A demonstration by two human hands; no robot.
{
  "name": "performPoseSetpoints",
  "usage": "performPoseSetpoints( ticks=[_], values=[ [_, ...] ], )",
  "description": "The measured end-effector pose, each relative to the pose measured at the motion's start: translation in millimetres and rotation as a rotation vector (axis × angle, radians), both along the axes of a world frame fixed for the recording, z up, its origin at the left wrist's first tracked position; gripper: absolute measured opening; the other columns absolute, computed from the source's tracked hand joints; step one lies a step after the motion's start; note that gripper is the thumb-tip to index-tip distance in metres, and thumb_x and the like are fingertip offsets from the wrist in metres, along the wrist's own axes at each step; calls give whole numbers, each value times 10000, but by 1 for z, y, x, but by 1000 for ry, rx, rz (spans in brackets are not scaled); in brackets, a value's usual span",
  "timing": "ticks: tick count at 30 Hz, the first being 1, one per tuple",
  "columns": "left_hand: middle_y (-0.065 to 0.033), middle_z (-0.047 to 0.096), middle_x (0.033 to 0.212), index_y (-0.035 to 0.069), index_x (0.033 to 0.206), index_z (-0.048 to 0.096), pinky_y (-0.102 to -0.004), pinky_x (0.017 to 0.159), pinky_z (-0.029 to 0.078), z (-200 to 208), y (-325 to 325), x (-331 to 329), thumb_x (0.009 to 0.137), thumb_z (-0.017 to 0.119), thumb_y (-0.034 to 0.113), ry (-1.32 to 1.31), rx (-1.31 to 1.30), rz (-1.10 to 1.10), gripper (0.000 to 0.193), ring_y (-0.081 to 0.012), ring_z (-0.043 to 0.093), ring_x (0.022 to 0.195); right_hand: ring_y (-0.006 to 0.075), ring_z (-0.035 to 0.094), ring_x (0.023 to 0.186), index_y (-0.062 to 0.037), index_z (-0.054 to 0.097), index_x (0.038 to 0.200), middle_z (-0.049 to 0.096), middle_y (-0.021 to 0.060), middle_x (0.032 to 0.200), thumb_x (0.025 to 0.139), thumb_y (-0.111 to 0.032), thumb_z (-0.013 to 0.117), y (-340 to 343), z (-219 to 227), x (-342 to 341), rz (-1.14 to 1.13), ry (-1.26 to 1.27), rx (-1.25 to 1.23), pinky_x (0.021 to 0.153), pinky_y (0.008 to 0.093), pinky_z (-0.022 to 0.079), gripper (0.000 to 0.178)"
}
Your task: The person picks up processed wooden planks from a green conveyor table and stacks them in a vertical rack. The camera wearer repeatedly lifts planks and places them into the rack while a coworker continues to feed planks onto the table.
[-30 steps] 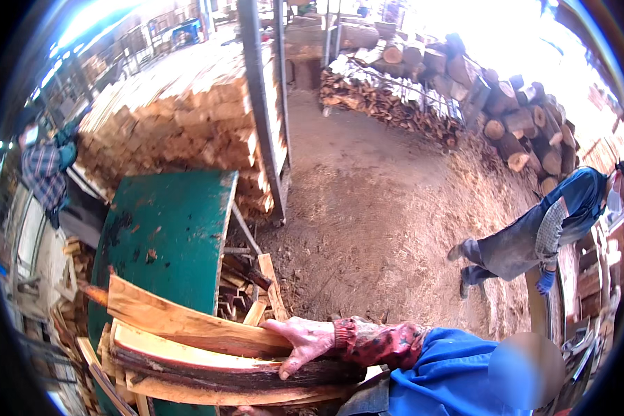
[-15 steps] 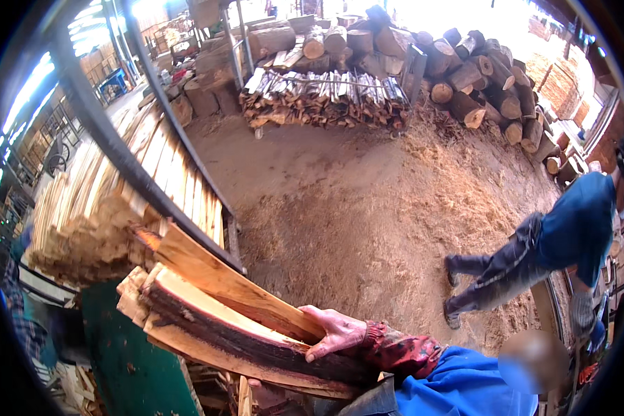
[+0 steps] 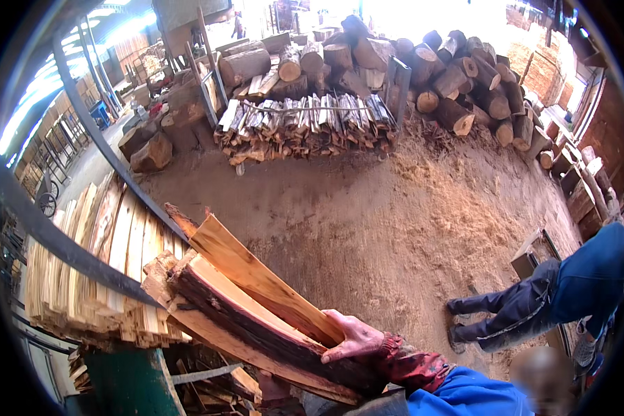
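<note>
Bark-edged boards, bunched in one armful just left of and beyond the right hand, grasped by it toward the near end, thumb laid along the bark piece. Left hand mostly hidden beneath; impossible to tell whether closed on the load or merely propping it. Likely to slip or fan apart, judging from the loose, uneven bunching and a hold well away from the far ends; could tip downward if poorly supported from below. Could also knock the dark metal frame or the stacked pale strips, both left of the right hand and near the far ends; contact impossible to confirm. Possible splinters for bare skin. In looks, honey-tan on the upper piece, cream on the middle face, dark and rough along the bark, ragged and staggered at the far ends.
</note>
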State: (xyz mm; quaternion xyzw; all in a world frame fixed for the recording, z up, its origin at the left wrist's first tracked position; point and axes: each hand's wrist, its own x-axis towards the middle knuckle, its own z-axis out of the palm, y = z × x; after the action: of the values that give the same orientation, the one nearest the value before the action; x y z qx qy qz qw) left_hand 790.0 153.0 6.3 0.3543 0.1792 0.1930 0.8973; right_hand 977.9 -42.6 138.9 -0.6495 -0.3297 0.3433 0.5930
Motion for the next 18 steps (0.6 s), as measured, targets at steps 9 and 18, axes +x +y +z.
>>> performPoseSetpoints(
  ticks=[9, 18],
  values=[
    [-66, 428, 1422, 162, 1457, 319, -473, 1043, 439, 7, 53, 151, 734, 777, 493, -29, -146, -118, 918, -307, 471, 1265, 256, 554, 1152, 35, 371, 1356, 586, 218, 1207, 680, -375, 861, 50, -8, 127, -93, -84, -137, 980, 371, 430, 929],
    [-96, 423, 1427, 136, 1466, 299, -467, 1059, 418, -9, 85, 321, 818, 700, 508, 13, -152, -203, 847, -309, 454, 1276, 261, 561, 1147, 38, 370, 1356, 586, 227, 1206, 696, -391, 849, 56, -2, 265, -272, -78, -107, 975, 374, 438, 922]
  ],
)
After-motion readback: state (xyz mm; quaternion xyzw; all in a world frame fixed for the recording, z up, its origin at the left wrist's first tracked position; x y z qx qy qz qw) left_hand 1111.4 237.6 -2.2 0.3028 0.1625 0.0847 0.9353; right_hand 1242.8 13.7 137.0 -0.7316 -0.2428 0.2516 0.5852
